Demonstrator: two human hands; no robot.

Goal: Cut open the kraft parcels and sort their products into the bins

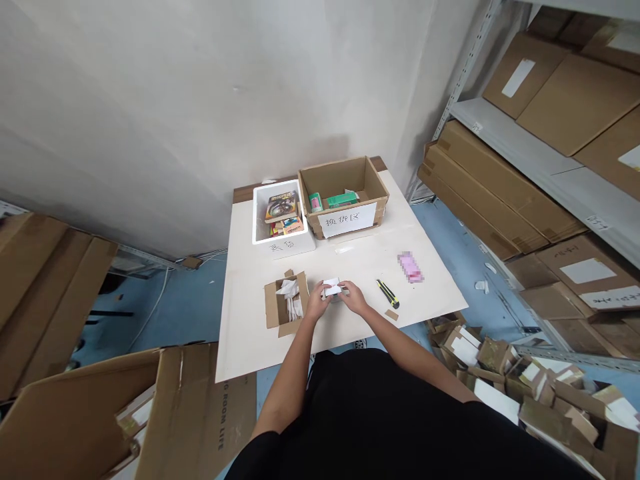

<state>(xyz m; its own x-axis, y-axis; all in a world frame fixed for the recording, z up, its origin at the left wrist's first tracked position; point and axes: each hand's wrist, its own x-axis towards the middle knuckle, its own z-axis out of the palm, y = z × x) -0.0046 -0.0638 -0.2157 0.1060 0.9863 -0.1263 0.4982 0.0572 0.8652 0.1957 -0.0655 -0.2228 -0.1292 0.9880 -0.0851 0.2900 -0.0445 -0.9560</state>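
Both my left hand [319,301] and my right hand [353,298] grip a small white box [332,288] over the front of the table, fingers closed on its two sides. What the box contains is hidden. Just left of my left hand stands an open small cardboard carton [271,307] with white paper and flat white packets [294,307] inside. To the right of my right hand lies a yellow-and-black utility knife [388,294], with a scrap of brown cardboard [391,315] below it. A pink item [411,267], blurred out, rests farther right.
At the table's [240,333] back are a white foam box [257,230] with books and a labelled cardboard box [383,200] holding green packages. Shelves [540,143] of cartons stand on the right, above a heap of opened boxes [530,387]. A large open carton [200,413] is at lower left.
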